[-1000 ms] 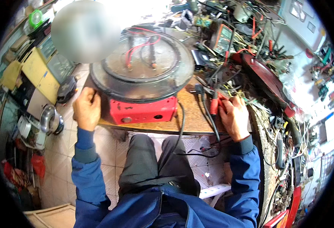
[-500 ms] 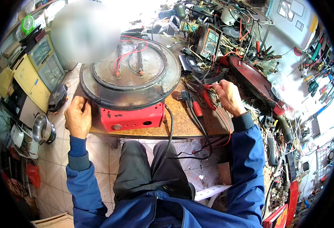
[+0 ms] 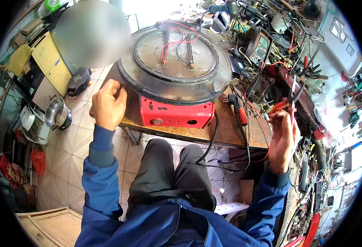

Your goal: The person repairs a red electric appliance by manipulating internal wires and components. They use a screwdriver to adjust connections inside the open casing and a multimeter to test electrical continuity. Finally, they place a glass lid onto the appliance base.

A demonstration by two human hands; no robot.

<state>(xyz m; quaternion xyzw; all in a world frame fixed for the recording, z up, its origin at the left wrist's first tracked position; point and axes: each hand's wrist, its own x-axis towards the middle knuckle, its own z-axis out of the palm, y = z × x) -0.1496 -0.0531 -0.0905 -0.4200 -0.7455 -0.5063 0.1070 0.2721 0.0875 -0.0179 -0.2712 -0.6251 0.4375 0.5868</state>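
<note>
A large round metal appliance pan (image 3: pixel 181 92) lies on the wooden bench, red wires (image 3: pixel 180 41) looping over its dark tubes. A red metal box (image 3: pixel 177 113) with a round hole sits under its near edge. My left hand (image 3: pixel 109 105) is beside the pan's left rim, fingers curled together; what they may hold is hidden. Raised over the right end of the bench, my right hand (image 3: pixel 282 140) is closed round red-handled pliers (image 3: pixel 290 106), dark jaws pointing up and apart. A black cord with a plug (image 3: pixel 232 99) and a red-handled tool (image 3: pixel 242 116) lie between the pan and that hand.
A multimeter (image 3: pixel 258 48) stands behind the pan's right side amid tangled wires and parts. A dark red round lid (image 3: pixel 302 99) leans by my right hand. At left, a steel pot (image 3: pixel 56 109) and a yellow cabinet (image 3: pixel 51 61) stand past the bench edge.
My right hand has lifted the red-handled pliers off the bench and turned their jaws upward. My left hand stays by the pan's left rim. The whole view has swung, shifting the scene rightward.
</note>
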